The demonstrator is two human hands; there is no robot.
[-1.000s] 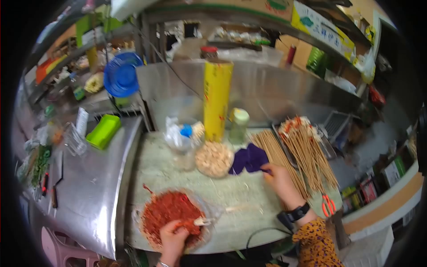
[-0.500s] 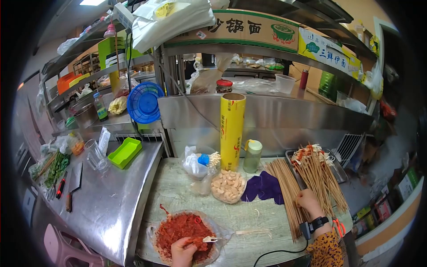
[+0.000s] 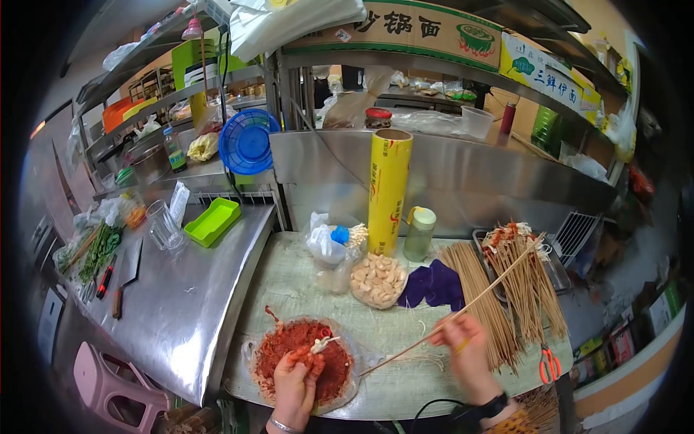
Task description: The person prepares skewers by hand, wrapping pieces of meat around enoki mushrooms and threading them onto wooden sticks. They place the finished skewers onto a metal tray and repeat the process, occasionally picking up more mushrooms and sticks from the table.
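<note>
My left hand [image 3: 290,390] is closed on a small bundle of enoki mushrooms [image 3: 323,343], its pale tips poking out past red-smeared fingers. Directly beneath lies red-sauced food [image 3: 293,333] in a container lined with clear plastic. My right hand [image 3: 466,354] pinches one long bamboo skewer [image 3: 499,278], slanted with its lower end near the plastic's right edge. Loose skewers [image 3: 481,311] lie in a row beyond that hand. Farther right, loaded skewers [image 3: 524,278] rest with their red and white food ends on a metal tray [image 3: 563,281].
Behind the red food stand a bowl of pale pieces [image 3: 378,281], a yellow roll [image 3: 390,195] and a green-tinted bottle [image 3: 420,235]. A purple cloth [image 3: 434,284] lies beside them. Orange-handled scissors [image 3: 549,365] sit at the right edge. A cleaver [image 3: 130,262] lies on the steel counter [image 3: 195,311].
My right hand has lifted a skewer from the loose row and brought it left. My left hand still holds the mushroom bundle, now with its tips tilted up. The camera view has shifted slightly.
</note>
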